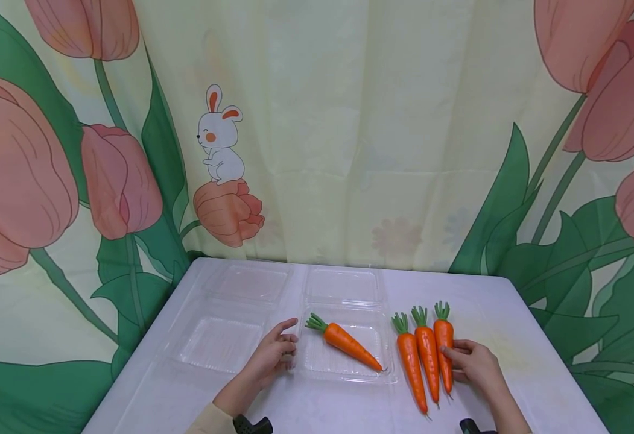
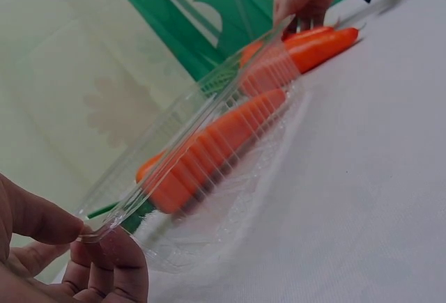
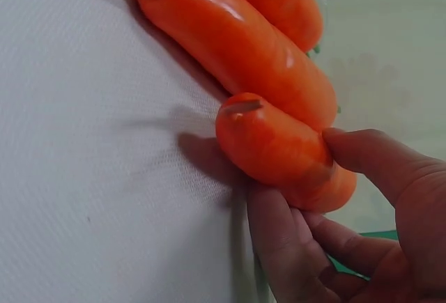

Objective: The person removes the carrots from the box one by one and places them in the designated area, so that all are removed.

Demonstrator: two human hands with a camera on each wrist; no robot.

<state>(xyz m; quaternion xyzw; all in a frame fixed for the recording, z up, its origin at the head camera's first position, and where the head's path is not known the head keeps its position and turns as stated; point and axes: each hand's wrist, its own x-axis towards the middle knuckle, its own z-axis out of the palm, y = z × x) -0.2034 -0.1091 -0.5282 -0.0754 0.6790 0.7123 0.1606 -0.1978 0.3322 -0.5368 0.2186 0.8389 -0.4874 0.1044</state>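
A carrot (image 1: pixel 351 346) with a green top lies slantwise in the tray of an open clear plastic box (image 1: pixel 344 378). My left hand (image 1: pixel 272 357) is at the box's left side. In the left wrist view, its thumb and fingers pinch the rim there. To the right of the box, a left carrot (image 1: pixel 412 371), a middle carrot (image 1: pixel 427 355) and a right carrot (image 1: pixel 444 337) lie side by side, tops pointing away. My right hand (image 1: pixel 476 366) holds the right carrot from its outer side, the thumb on top and fingers at its lower side.
Another open clear plastic box (image 1: pixel 221 343) sits on the left of the white table (image 1: pixel 517 398), its lid spread toward the back. A curtain (image 1: pixel 403 150) printed with tulips and a rabbit hangs right behind the table.
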